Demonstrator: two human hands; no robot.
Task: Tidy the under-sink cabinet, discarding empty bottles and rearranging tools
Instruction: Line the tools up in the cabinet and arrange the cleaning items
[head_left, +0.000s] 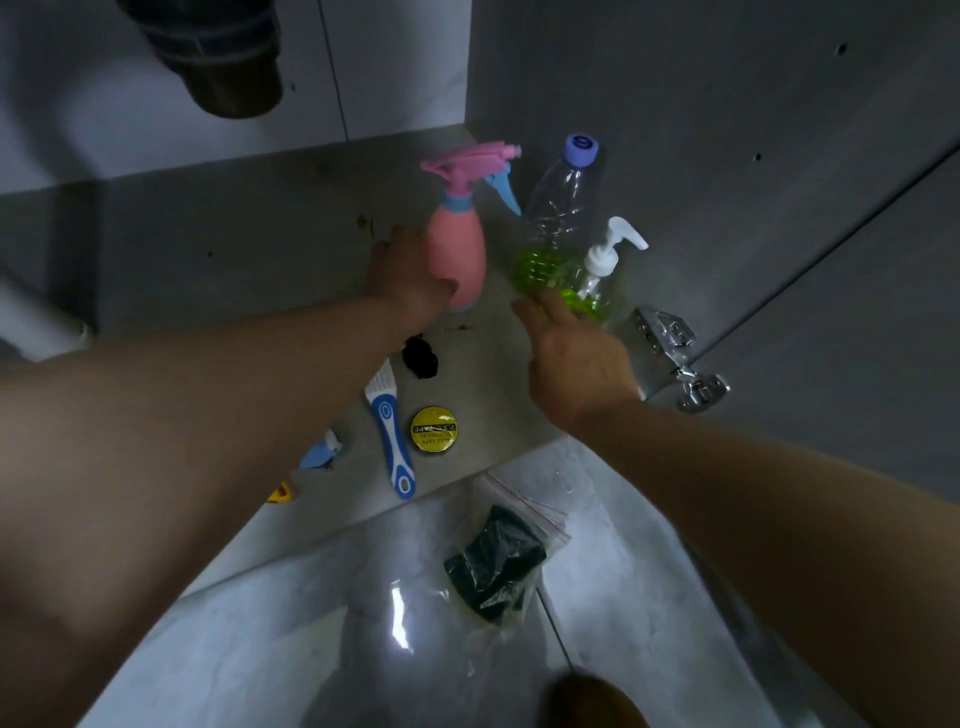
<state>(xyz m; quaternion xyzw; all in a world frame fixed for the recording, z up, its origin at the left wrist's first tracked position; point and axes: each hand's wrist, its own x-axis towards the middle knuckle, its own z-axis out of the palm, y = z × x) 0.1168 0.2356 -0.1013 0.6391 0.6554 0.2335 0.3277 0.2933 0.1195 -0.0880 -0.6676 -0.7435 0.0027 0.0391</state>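
Pink plastic spray bottle (460, 254) stands upright on the cabinet floor (234, 249), gripped by the left hand (410, 280), thumb across its lower front. Just beside it, against the right wall, are a clear bottle (556, 208) with a purple cap and a white-topped pump bottle (597, 275) — green liquid shows low in both. The right hand (576, 358) is released, fingers straight, tips at the pump bottle's base; contact is unclear. Nearer lie a black lump (421, 358), a blue-and-white brush (389, 431) and a yellow round tin (434, 428) — a zip bag (498, 561) lies outside.
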